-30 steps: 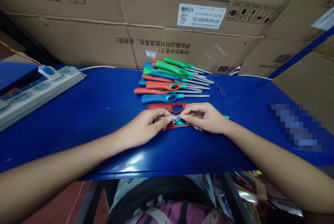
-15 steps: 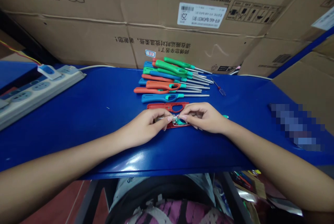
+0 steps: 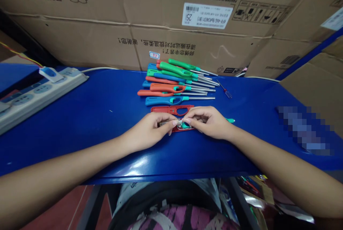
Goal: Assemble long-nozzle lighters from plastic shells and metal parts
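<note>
A red half shell [image 3: 171, 110] of a long-nosed lighter lies just beyond my hands, its inner side up. Nearer to me, the other red half shell [image 3: 175, 129] lies under my fingers, with a teal trigger [image 3: 186, 125] and thin wire in it. My left hand [image 3: 158, 124] is closed, thumb and forefinger pinching a clear lighter tank [image 3: 179, 123] that my fingers partly cover. My right hand [image 3: 206, 121] is pinched at the tank's right end, on a small part too hidden to name. A teal tip [image 3: 230, 120] shows beyond my right hand.
Several red, blue and green long-nosed lighters [image 3: 171, 88] lie piled behind the shells. A small screwdriver [image 3: 227, 93] lies to their right. On the left stands a white power strip [image 3: 45, 92]. Cardboard [image 3: 107, 23] walls the back of the blue table [image 3: 88, 112].
Both hands stay in almost the same place. The right fingers have shifted slightly at the tank's end, and a little more of the teal tip shows past the right hand.
</note>
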Tool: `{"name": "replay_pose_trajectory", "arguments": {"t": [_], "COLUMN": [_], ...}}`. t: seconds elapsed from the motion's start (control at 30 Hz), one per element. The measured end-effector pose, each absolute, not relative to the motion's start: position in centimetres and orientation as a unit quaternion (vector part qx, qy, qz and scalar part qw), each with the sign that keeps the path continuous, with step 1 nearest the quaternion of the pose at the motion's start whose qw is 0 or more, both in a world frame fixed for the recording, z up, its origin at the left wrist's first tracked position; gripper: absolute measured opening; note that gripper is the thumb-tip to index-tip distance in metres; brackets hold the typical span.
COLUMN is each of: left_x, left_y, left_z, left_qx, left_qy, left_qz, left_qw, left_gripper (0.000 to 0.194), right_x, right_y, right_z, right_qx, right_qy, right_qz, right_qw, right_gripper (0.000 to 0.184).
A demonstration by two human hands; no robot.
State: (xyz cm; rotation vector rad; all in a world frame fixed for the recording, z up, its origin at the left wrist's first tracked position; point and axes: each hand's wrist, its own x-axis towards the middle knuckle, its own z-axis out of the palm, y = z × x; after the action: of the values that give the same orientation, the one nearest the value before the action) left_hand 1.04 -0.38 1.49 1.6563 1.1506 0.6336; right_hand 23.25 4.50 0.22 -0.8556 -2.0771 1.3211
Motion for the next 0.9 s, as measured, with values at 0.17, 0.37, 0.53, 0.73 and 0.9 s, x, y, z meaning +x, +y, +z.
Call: {"name": "replay_pose_trajectory", "arguments": {"t": [0.17, 0.37, 0.53, 0.73, 0.9], "left_x": [1.26, 1.32, 1.50, 1.67, 1.65], "left_y": [-0.55, -0.71, -0.80, -0.83, -0.70], "left_z": [1.46, 1.46, 1.34, 1.53, 1.64], "left_qx": [0.672, 0.666, 0.669, 0.669, 0.672], "left_qy": [0.484, 0.481, 0.482, 0.476, 0.483], "left_qz": [0.269, 0.284, 0.283, 0.294, 0.288], "left_qw": [0.491, 0.494, 0.490, 0.490, 0.481], "left_gripper": [0.034, 0.032, 0.031, 0.032, 0.040], "right_x": [23.16, 23.11, 23.06, 23.09, 23.23], "right_y": [4.35, 4.31, 4.08, 4.11, 4.76], "right_z": [0.04, 0.06, -0.11, 0.10, 0.27], "right_qx": [-0.333, -0.332, -0.340, -0.341, -0.345], "right_qy": [-0.770, -0.758, -0.765, -0.740, -0.693], "right_qz": [0.472, 0.490, 0.473, 0.516, 0.573], "right_qw": [0.270, 0.275, 0.274, 0.265, 0.268], "right_gripper": [0.027, 0.027, 0.029, 0.033, 0.036]}}
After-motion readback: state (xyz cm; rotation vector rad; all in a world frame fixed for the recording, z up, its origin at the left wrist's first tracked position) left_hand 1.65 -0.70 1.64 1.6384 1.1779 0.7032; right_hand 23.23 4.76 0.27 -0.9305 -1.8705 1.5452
